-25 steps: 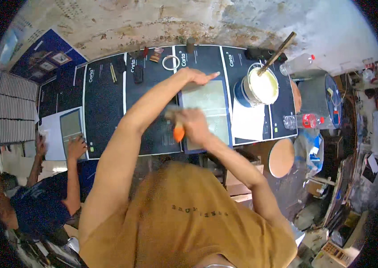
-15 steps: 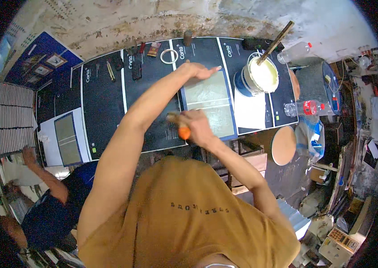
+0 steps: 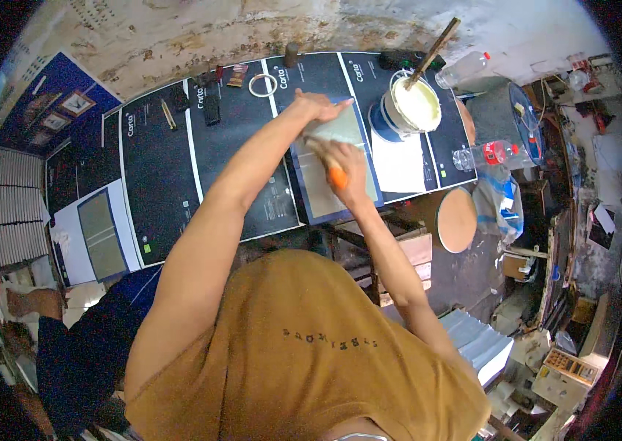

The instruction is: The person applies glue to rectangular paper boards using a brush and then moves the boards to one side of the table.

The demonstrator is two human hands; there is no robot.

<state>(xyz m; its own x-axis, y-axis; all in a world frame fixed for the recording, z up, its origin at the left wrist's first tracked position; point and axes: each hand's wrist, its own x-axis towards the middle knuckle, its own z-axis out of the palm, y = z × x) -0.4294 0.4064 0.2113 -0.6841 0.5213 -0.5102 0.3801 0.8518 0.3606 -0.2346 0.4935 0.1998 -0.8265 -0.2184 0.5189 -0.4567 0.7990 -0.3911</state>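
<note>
Orange shows on the motion-blurred tool (image 3: 337, 178) clamped in the right hand's (image 3: 347, 163) fingers, over the blue-edged panel (image 3: 320, 194) on the desk (image 3: 155, 162); the left hand (image 3: 318, 108), fingers apart, partly hides its far edge, near a bucket (image 3: 403, 110).

Red-labelled bottle (image 3: 497, 153) on side — round tan board (image 3: 457, 220)
</note>
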